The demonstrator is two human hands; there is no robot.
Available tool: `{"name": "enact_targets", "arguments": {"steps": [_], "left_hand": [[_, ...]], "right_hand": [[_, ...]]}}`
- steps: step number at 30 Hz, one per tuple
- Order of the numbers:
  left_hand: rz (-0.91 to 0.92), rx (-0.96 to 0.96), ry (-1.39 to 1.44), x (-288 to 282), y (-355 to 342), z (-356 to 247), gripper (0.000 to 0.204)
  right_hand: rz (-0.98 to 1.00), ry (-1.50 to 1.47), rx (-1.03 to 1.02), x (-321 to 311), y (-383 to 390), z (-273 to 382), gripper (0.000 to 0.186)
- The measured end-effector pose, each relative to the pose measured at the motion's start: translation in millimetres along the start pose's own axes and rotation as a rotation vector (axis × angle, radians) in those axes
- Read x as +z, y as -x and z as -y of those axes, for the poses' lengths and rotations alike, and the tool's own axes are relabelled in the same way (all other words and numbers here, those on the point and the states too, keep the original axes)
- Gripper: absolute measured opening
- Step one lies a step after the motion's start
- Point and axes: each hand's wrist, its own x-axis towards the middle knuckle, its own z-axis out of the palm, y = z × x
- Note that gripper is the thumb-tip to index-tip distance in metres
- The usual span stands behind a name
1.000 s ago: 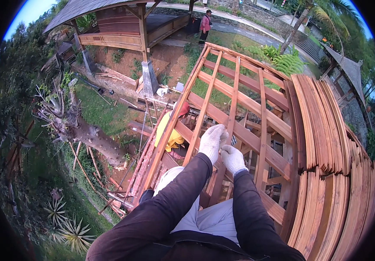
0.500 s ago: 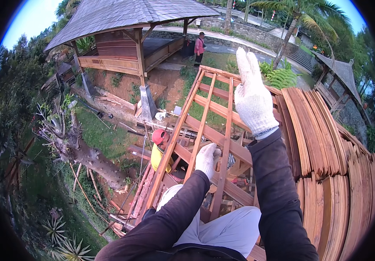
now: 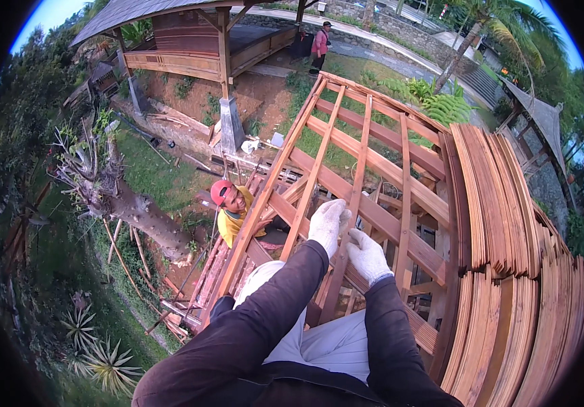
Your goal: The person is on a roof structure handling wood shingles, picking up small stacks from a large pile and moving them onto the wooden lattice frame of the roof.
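My left hand (image 3: 328,225), in a white knitted glove, is held above the wooden roof frame with its fingers curled in. Close to its right is my right hand (image 3: 369,259), gloved alike, its fingers bent and drawn together toward the left hand. Anything between the fingers is too small or hidden to make out. Beneath the hands, a narrow batten (image 3: 361,156) crosses the wider reddish beams. My light trousers (image 3: 336,342) show between my forearms, over the frame.
Overlapping rows of wooden shingles (image 3: 492,203) cover the right side. Through the frame are gaps to the ground below. At the left edge is a person in a red cap and yellow shirt (image 3: 232,220). Beyond stand a shingle-roofed pavilion (image 3: 170,61) and a person in pink (image 3: 319,44).
My right hand has come down from its raised, straight-fingered pose to beside the left hand. The left hand remains curled over the frame. The person in the red cap now faces up.
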Motion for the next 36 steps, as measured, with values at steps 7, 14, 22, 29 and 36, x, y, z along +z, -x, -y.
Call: {"name": "enact_targets", "arguments": {"steps": [7,14,22,29,36], "left_hand": [[0.022,0.022,-0.035,0.1,-1.2,5.1,0.025],[0.046,0.012,-0.049,2.1,2.6,7.7,0.023],[-0.016,0.192,0.172,-12.8,-8.6,-28.9,0.023],[-0.24,0.435,0.09,-82.6,-26.7,-80.9,0.028],[-0.357,0.536,-0.02,-118.9,-36.9,-95.7,0.027]], "right_hand": [[0.248,0.149,0.122,5.2,-6.7,-1.4,0.058],[0.252,0.131,0.127,2.0,-6.8,8.4,0.063],[-0.088,0.051,0.16,-2.9,-8.4,-23.4,0.053],[-0.167,0.009,0.207,-11.9,-19.2,-29.8,0.053],[-0.07,0.047,0.17,-1.3,-23.5,-31.1,0.053]]}}
